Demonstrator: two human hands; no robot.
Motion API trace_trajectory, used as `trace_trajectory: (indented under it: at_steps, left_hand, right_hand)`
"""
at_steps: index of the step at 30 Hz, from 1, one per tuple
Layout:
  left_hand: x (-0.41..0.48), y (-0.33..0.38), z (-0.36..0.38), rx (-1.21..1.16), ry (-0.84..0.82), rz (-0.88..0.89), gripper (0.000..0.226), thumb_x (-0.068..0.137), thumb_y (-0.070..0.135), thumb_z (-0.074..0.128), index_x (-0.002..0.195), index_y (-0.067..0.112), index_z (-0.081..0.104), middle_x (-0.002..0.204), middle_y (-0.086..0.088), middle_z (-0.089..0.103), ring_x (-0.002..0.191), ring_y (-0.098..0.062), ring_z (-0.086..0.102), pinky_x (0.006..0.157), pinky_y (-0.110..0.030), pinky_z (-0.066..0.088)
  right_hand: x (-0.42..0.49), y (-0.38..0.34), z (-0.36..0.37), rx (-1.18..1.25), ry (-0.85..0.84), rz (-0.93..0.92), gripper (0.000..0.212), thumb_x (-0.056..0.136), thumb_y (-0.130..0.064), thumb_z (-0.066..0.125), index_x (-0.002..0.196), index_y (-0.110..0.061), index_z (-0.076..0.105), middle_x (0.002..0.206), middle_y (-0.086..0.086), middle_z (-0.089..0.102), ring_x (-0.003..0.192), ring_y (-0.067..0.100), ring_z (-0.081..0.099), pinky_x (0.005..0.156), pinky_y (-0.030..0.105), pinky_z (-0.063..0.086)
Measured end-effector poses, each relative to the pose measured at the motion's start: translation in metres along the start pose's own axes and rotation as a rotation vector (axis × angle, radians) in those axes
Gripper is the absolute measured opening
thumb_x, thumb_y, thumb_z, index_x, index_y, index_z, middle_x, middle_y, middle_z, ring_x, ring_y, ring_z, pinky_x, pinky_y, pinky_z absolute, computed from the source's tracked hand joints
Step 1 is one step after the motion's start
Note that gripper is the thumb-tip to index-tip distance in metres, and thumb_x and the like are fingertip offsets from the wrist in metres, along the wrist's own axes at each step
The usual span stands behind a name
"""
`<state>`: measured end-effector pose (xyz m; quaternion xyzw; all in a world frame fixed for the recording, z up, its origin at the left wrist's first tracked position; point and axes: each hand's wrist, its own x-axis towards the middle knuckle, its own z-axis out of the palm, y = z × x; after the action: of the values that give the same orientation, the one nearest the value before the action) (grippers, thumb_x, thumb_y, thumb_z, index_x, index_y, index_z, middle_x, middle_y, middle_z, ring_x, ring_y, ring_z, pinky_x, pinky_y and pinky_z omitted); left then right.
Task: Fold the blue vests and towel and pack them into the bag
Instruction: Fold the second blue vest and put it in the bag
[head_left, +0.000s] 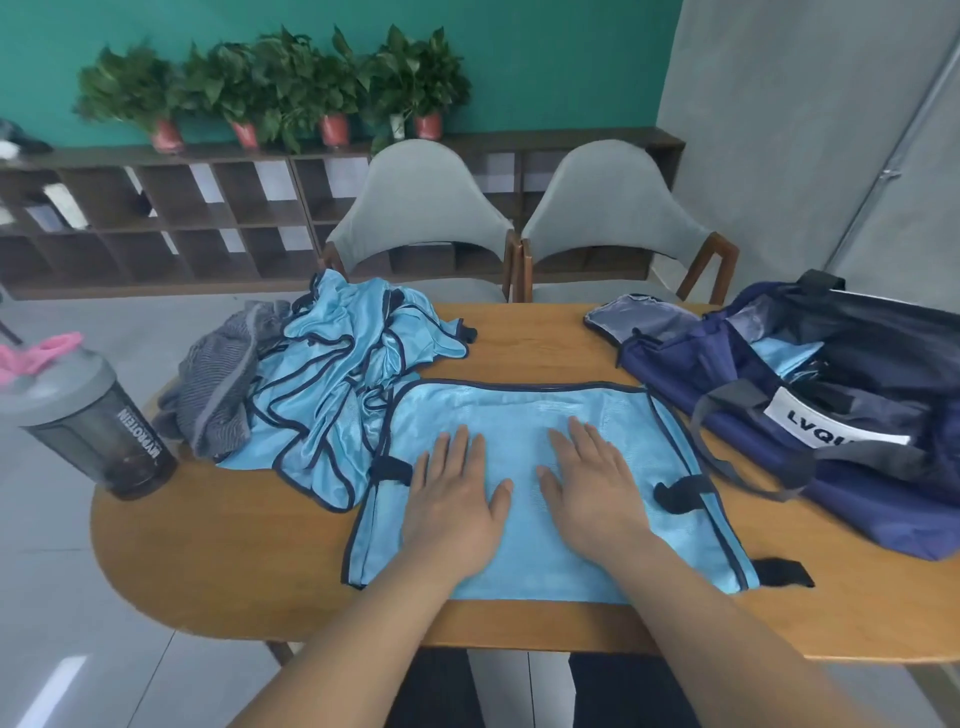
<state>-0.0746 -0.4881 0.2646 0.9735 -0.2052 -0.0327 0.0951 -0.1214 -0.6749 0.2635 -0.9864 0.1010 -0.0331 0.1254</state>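
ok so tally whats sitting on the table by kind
blue vest spread flat: 1
heap of crumpled blue vests: 1 (vests inside uncountable)
grey towel: 1
shaker bottle: 1
navy bag: 1
total: 5

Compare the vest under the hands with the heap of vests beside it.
The flat vest lies spread smooth at the table front; the heap of vests is crumpled, back left. The left hand and right hand press the flat vest; neither touches the heap. Both are light blue, dark-trimmed.
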Motion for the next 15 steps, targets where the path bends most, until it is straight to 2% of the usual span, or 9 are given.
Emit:
trace_trajectory:
  at_steps: [5, 9, 12, 14, 15]
  left_hand:
    - [0.0, -0.037, -0.011, 0.061, -0.029, -0.049, 0.084, 0.1, 0.075, 0.007, 0.168, 0.026, -0.004, 0.175, 0.003, -0.016, 0.16, -0.018, -0.019, 0.131, -0.044, -0.007]
    - [-0.002, -0.044, -0.015, 0.056, -0.017, -0.03, 0.082, 0.102, 0.072, 0.009, 0.169, 0.025, 0.002, 0.176, 0.0, -0.009, 0.161, -0.019, -0.013, 0.131, -0.043, -0.005]
    - [-0.01, -0.036, -0.021, -0.011, 0.082, 0.049, 0.067, 0.11, 0.056, 0.025, 0.166, 0.02, 0.025, 0.175, -0.003, 0.017, 0.161, -0.021, 0.01, 0.131, -0.039, 0.008]
    - [-0.021, -0.027, -0.024, -0.075, 0.17, 0.145, 0.052, 0.112, 0.038, 0.035, 0.159, 0.016, 0.042, 0.165, -0.003, 0.04, 0.152, -0.024, 0.036, 0.125, -0.036, 0.026]
    - [-0.027, -0.025, -0.024, -0.098, 0.191, 0.2, 0.046, 0.112, 0.03, 0.039, 0.154, 0.015, 0.05, 0.157, -0.003, 0.05, 0.143, -0.025, 0.047, 0.118, -0.037, 0.035]
  right_hand:
    - [-0.002, 0.052, -0.007, -0.05, 0.056, 0.113, 0.065, 0.105, -0.061, 0.019, 0.162, -0.033, 0.027, 0.173, 0.003, 0.016, 0.16, 0.027, 0.01, 0.128, 0.046, 0.016]
    - [-0.005, 0.068, -0.018, -0.07, 0.033, 0.191, 0.064, 0.107, -0.054, 0.022, 0.163, -0.023, 0.027, 0.172, 0.009, 0.017, 0.159, 0.03, 0.012, 0.127, 0.048, 0.019]
    - [-0.013, 0.044, -0.022, -0.157, 0.073, 0.132, 0.057, 0.11, -0.038, 0.034, 0.161, -0.015, 0.028, 0.172, 0.012, 0.016, 0.16, 0.033, 0.011, 0.127, 0.048, 0.02]
    - [-0.022, 0.017, -0.019, -0.13, 0.148, -0.038, 0.053, 0.106, -0.029, 0.046, 0.155, -0.009, 0.043, 0.169, 0.014, 0.027, 0.157, 0.035, 0.023, 0.125, 0.05, 0.027]
    - [-0.027, 0.003, -0.014, -0.076, 0.15, -0.133, 0.053, 0.106, -0.033, 0.043, 0.153, -0.009, 0.048, 0.168, 0.013, 0.031, 0.156, 0.034, 0.027, 0.124, 0.049, 0.03]
